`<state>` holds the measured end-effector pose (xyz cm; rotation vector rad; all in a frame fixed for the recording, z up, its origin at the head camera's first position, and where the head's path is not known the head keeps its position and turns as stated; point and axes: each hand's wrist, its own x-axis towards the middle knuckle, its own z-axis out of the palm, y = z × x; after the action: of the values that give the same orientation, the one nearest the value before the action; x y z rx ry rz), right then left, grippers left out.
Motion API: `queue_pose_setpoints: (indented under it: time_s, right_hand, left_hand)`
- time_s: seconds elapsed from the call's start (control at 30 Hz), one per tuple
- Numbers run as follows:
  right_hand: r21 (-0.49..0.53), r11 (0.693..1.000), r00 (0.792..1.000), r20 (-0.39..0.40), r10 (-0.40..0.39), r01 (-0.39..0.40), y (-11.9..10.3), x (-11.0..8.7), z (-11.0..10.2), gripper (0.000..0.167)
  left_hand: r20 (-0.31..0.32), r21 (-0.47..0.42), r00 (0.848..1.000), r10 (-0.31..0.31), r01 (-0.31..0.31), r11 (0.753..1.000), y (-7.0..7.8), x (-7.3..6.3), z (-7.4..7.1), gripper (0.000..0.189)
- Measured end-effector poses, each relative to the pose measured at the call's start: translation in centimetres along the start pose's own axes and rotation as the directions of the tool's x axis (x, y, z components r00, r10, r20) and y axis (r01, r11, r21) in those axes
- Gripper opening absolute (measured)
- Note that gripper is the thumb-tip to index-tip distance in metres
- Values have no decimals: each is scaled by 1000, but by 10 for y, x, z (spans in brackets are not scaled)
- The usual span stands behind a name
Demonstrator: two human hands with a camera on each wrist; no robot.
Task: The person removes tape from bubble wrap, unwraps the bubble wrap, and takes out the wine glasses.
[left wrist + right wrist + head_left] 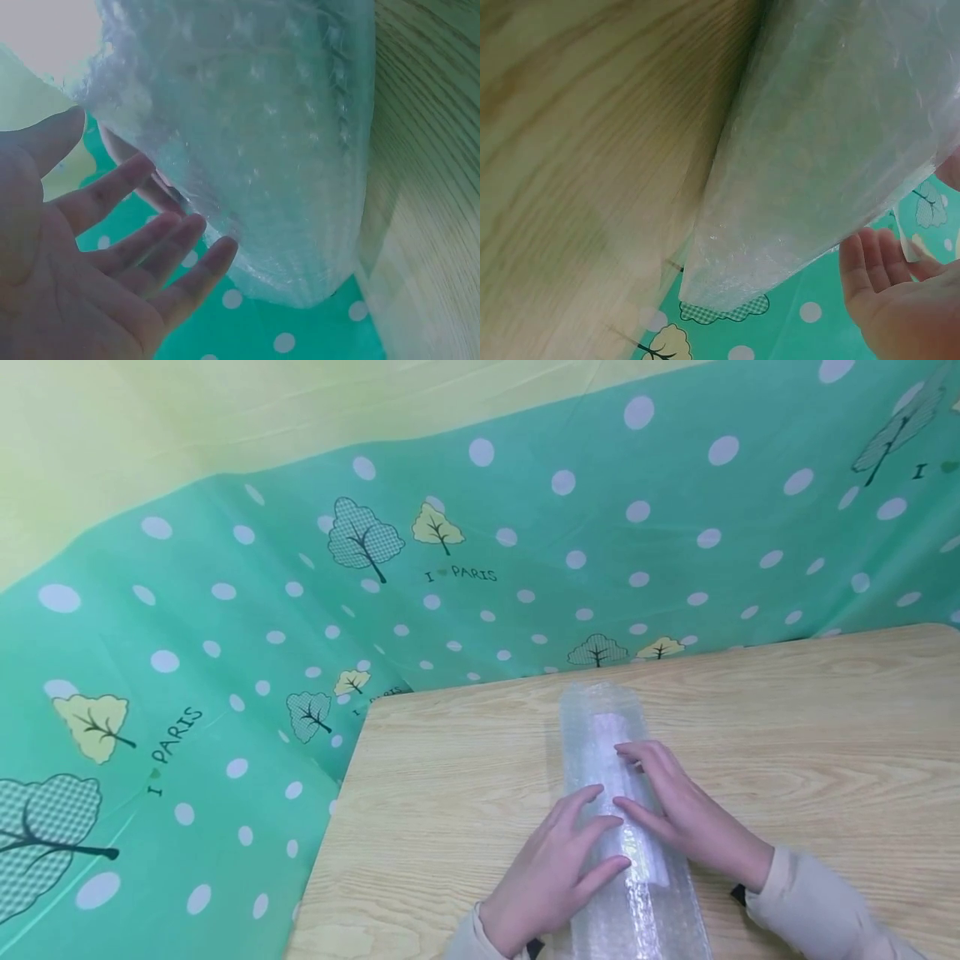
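Note:
A long roll-shaped bundle of clear bubble wrap [600, 927] lies lengthwise on the wooden table, with a white paper strip [611, 731] along its top. My left hand [551, 868] is spread over the bundle's near left part, fingertips at the strip. From the right, my right hand [693, 814] reaches over the bundle with its thumb and fingers apart. In the left wrist view, the left hand [112, 255] has loosely extended fingers beside the wrap. Fingertips of the right hand [900, 292] meet the wrap's upper edge in the right wrist view, beside a thin white flap [906, 232].
The light wood table [825, 735] extends on both sides of the bundle. A green dotted curtain [525, 568] printed with trees hangs behind the table's far edge and along its left side.

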<state>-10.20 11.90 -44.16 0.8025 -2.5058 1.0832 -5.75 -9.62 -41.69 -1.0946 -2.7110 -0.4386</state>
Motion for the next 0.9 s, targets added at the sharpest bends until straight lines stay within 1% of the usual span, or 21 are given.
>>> queue_pose_setpoints:
  time_s: [0.13,0.33,0.53,0.6,0.8,0.9]
  right_hand:
    - [2,1000,1000,0,11,-11,0,0,-1,63]
    - [10,999,999,18,40,-41,1,-1,-1,67]
    - [10,998,998,31,62,-62,0,-2,0,69]
    - [6,998,998,29,63,-63,0,-2,0,69]
    - [-3,997,997,42,71,-71,1,-3,1,69]
    - [-9,997,995,55,81,-80,1,-4,1,67]
  left_hand:
    - [-3,-5,1000,-3,3,1000,-1,0,-2,40]
    - [14,-23,1000,-16,16,1000,-1,-1,-4,46]
    - [42,2,999,14,-14,1000,-2,-1,-2,46]
    - [47,3,999,14,-14,1000,-2,-2,-1,45]
    - [23,-30,1000,-14,14,999,-2,-3,-2,38]
    - [14,-31,1000,-14,15,999,-3,-4,-3,37]
